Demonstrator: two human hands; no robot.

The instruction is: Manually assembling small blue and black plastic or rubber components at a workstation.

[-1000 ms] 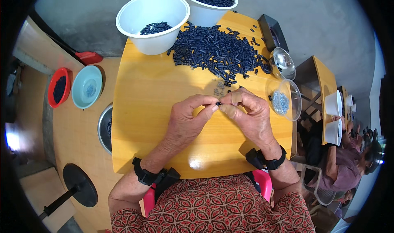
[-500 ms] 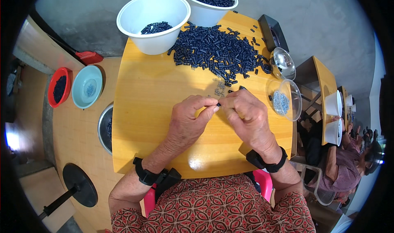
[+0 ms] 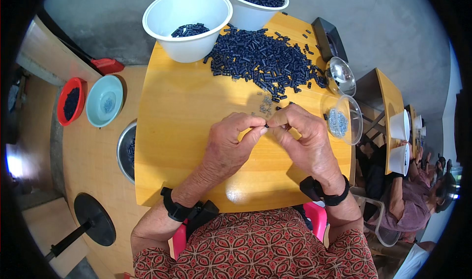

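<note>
Between the hands [image 3: 227, 142] shows a tiny black piece [image 3: 266, 126].

No readable text, labels, numbers or signs anywhere in view.
</note>
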